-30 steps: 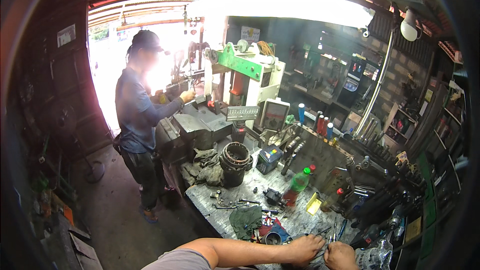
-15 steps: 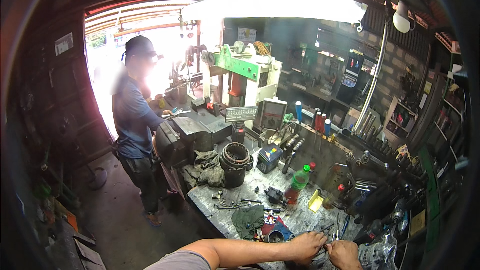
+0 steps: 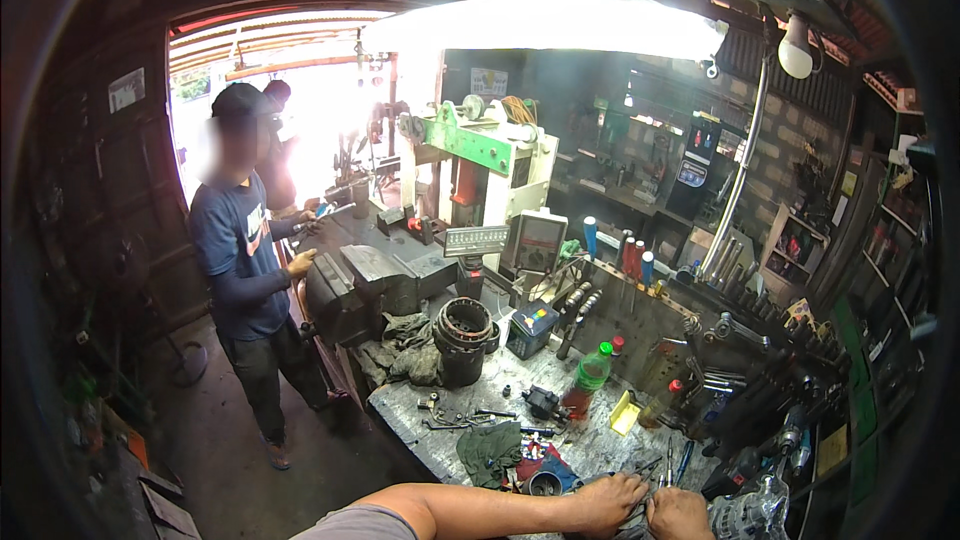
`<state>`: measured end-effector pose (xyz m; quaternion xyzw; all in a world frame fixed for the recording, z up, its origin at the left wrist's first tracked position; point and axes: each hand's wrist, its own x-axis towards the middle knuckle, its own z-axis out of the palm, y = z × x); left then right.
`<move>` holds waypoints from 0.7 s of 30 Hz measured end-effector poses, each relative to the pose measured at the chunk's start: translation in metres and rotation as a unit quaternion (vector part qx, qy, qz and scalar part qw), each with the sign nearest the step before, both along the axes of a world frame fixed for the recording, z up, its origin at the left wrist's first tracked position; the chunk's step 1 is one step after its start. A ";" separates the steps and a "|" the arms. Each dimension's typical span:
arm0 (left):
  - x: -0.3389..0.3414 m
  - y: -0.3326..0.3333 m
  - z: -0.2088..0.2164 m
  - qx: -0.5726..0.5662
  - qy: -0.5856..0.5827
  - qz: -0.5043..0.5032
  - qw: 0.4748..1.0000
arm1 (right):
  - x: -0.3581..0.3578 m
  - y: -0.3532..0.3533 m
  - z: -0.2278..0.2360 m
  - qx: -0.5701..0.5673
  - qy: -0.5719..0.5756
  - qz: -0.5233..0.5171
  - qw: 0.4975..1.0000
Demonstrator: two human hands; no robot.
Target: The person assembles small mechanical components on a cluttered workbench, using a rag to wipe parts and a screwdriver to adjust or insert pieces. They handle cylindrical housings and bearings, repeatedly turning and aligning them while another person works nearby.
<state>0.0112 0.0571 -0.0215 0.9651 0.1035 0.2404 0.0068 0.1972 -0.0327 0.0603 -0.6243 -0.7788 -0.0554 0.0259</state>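
Observation:
Low on the metal-topped bench, my left hand (image 3: 608,502) and my right hand (image 3: 680,514) work close together with curled fingers. What they grip is mostly hidden under the fingers and too small to name. Slim tools (image 3: 685,458), one blue-handled, lie just beyond my right hand. To its right sits a silver finned metal housing (image 3: 752,514). Left of my left hand are a round metal cup (image 3: 543,483), a red and blue cloth (image 3: 552,464) and a dark green rag (image 3: 490,450).
A yellow holder (image 3: 625,414), a green-capped bottle (image 3: 592,372) and a dark cylindrical housing (image 3: 464,340) stand farther back. Behind them are a bench vise (image 3: 375,275) and a green and white press (image 3: 478,145). A person in blue (image 3: 240,240) stands at left; sockets and wrenches (image 3: 735,328) line the right.
The person in blue has turned toward the bench and shifted left; a second person now shows behind. My view has moved slightly. Both my hands stay close together at the same spot.

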 end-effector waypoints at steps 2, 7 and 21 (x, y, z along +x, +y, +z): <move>0.000 -0.002 0.000 -0.072 -0.019 0.016 0.997 | 0.001 0.002 -0.002 -0.056 -0.012 -0.055 0.997; 0.003 0.000 0.000 -0.099 -0.041 0.006 0.994 | -0.001 -0.003 0.000 -0.055 0.023 -0.070 0.996; 0.005 0.009 -0.021 0.026 -0.049 -0.054 0.997 | -0.005 -0.006 0.006 0.008 0.038 -0.023 0.999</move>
